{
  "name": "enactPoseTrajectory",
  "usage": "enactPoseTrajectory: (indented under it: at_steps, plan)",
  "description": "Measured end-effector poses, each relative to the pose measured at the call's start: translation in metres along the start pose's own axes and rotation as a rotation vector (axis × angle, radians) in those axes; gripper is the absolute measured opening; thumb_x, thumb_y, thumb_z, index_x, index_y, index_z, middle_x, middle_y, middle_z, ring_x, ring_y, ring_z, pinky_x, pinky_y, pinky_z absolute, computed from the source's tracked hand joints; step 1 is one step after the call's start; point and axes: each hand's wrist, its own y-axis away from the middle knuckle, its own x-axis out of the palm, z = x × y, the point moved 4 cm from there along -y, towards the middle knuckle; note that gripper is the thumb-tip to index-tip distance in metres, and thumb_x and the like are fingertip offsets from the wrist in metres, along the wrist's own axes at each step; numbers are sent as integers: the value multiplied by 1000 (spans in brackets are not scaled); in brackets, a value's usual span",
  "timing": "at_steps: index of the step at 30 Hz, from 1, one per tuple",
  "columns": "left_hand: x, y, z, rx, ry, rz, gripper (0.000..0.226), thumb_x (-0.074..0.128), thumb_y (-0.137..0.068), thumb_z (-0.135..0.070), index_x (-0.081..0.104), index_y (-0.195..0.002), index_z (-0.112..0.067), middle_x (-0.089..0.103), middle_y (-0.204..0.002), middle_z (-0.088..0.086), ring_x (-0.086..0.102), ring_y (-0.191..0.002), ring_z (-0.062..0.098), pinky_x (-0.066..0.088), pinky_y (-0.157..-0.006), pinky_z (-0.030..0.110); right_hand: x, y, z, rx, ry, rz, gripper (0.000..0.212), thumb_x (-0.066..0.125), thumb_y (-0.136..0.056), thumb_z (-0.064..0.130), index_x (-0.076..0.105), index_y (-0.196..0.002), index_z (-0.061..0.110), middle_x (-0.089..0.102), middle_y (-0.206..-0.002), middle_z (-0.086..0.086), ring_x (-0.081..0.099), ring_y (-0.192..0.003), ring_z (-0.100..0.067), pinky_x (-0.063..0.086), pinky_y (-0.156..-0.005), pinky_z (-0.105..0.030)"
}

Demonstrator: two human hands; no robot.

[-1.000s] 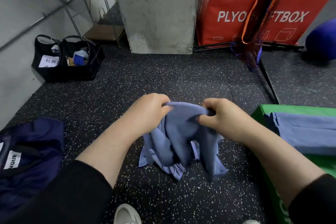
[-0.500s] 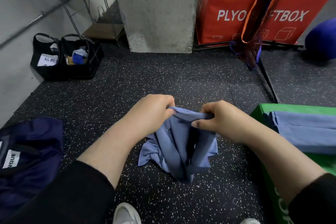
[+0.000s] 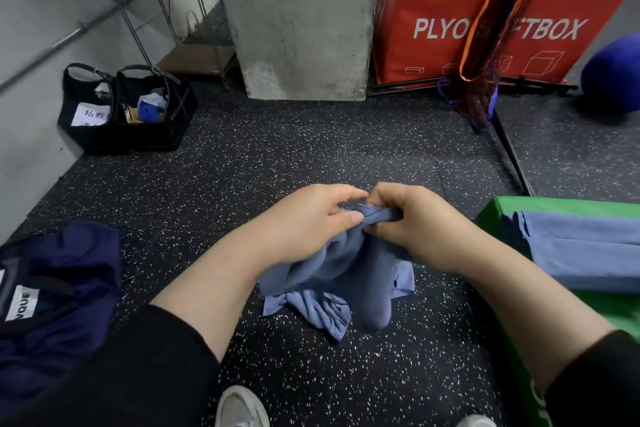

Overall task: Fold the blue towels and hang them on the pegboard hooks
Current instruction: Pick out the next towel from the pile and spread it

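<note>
Blue towel (image 3: 349, 274) bunched, top edge between both hands' fingers (image 3: 341, 215).

Above the black speckled rubber floor (image 3: 277, 156) the left hand (image 3: 304, 222) and right hand (image 3: 412, 218) meet on a crumpled blue cloth towel (image 3: 346, 291), with folded blue cloth towels (image 3: 581, 250) on the green padded box (image 3: 554, 204) at right and a concrete pillar (image 3: 298, 17) behind.

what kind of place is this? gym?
Most likely a gym or training studio: speckled rubber floor, a red foam box printed PLYO ... BOX, a green box with folded blue towels on it, and a blue ball at right.
</note>
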Motion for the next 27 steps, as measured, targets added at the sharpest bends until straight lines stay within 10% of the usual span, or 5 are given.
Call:
enactPoseTrajectory:
  at_steps: [6,23,27]
  plan:
    - [-3,-3,5,-46,-131,-77,14,61,-99,-33,61,-86,-28,48,-55,-9,40,-48,4,26,-51,29,-1,1,-4,76,-114,81,26,76,-85,40,64,-82,18,59,-63,-3,49,-58,-10,45,-57,-31]
    - [-10,2,13,-84,-236,-198,9,58,-101,-32,64,-99,-25,45,-55,-11,41,-53,2,27,-52,20,-9,1,-17,278,134,-6,18,76,-87,27,71,-72,17,63,-53,8,48,-46,-8,33,-39,-15]
    - [-15,2,18,-153,-109,-206,43,64,-97,-39,56,-138,-33,68,-89,2,64,-90,14,48,-81,34,-12,1,-13,266,-5,-117,29,65,-95,33,68,-74,12,56,-53,7,42,-43,-3,36,-42,-16]
